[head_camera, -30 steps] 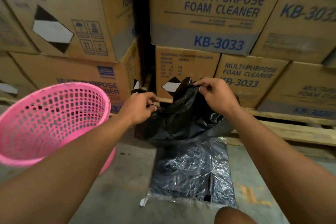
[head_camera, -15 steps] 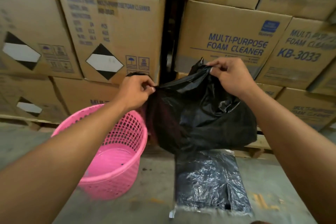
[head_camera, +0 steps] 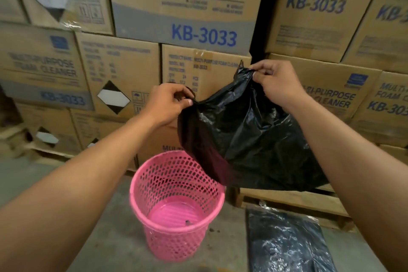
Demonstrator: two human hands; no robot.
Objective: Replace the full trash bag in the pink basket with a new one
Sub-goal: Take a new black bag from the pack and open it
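A black trash bag (head_camera: 254, 139) hangs in the air, held by its top edge between both hands. My left hand (head_camera: 167, 104) pinches the bag's left corner, and my right hand (head_camera: 276, 84) pinches the right corner a bit higher. The bag's mouth is partly spread and its lower left edge hangs just above the rim of the pink basket (head_camera: 176, 210). The mesh basket stands upright on the concrete floor with nothing lining it; only small specks lie on its bottom.
A clear plastic pack of folded black bags (head_camera: 291, 243) lies on the floor at lower right. Stacked cardboard boxes (head_camera: 187, 6) on wooden pallets (head_camera: 287, 203) form a wall close behind the basket. Grey concrete floor (head_camera: 114, 238) stretches left of the basket.
Both hands have lifted the bag higher and spread it wider. The view has shifted so that the basket now sits below the bag instead of to its left.
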